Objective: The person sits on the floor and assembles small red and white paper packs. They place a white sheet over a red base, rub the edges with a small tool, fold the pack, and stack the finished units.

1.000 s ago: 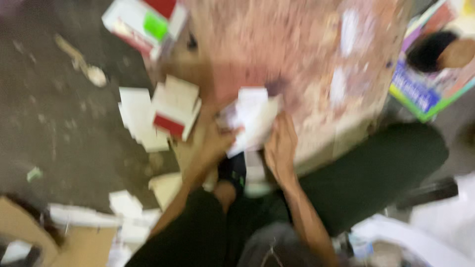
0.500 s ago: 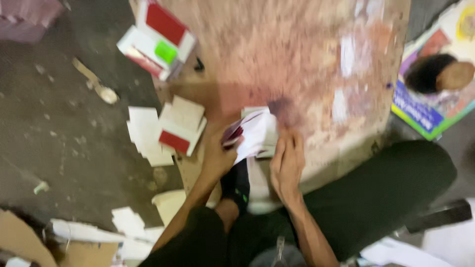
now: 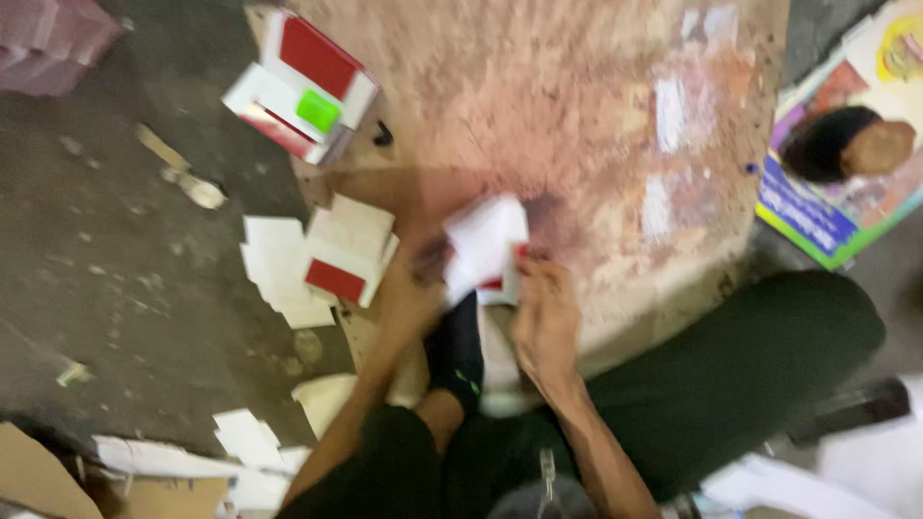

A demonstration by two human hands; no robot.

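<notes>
White with a strip of red along its lower edge, the small folded carton (image 3: 486, 248) sits at the near edge of the worn pinkish board (image 3: 577, 106), held between both hands just above the person's lap. The left hand (image 3: 409, 293) grips its left side with fingers curled around it, and the right hand (image 3: 543, 317) is closed on its lower right corner, thumb and fingers pinching the card near the red strip; the picture is blurred, so exactly how the fingertips lie cannot be made out. Directly under the carton a dark-socked foot (image 3: 460, 351) rests against the board's edge, with the person's black trouser leg (image 3: 740, 365) stretching off to the right. Just left of the left hand, on the board's corner and spilling onto the grey floor (image 3: 125, 288), lies a loose pile of flat white and red carton blanks (image 3: 322, 255), close to the hand but apart from it. Further away at the board's upper left stands an open red and white box (image 3: 303, 86) with a bright green piece inside it. More scraps of white card (image 3: 240, 447) and brown cardboard lie on the floor by the left knee. At the far right a colourful printed poster (image 3: 846, 154) lies beside the board.
</notes>
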